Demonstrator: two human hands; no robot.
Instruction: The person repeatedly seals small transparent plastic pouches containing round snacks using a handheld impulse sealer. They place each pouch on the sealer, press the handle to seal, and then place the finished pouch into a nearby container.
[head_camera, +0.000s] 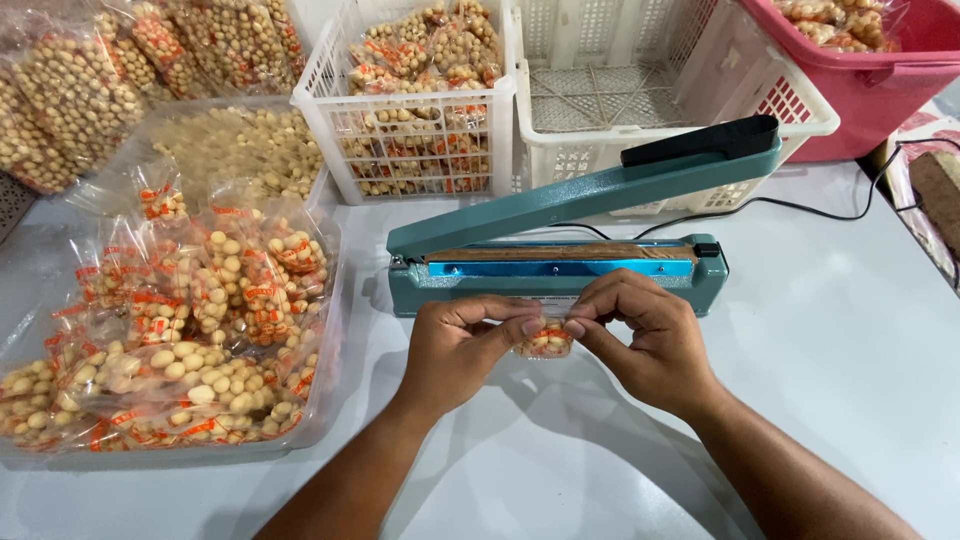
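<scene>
Far left, a clear plastic tray (335, 330) is holding crinkled transparent packets of pale round nuts (200, 320) with orange print; more filled bags (70, 90) are piling up behind it. Next, a white lattice basket (325, 125) is carrying the same packets, stacked.

At centre, my left hand (455, 350) is pinching one small nut packet (546, 340) by its top edge — thumb and forefinger clamped on the film. My right hand (640, 340) is gripping the packet's other corner the same way, so both hands are meeting over it, just in front of the sealer.

The teal metal heat sealer (560, 270) is standing directly behind, its arm raised with a black handle (700, 140) — the blue sealing strip is lying exposed. Behind that, a second white basket (600, 100) is sitting empty; a pink tub (870, 80) is standing far right, a black cable (800, 208) trailing across the smooth white table (830, 350).
</scene>
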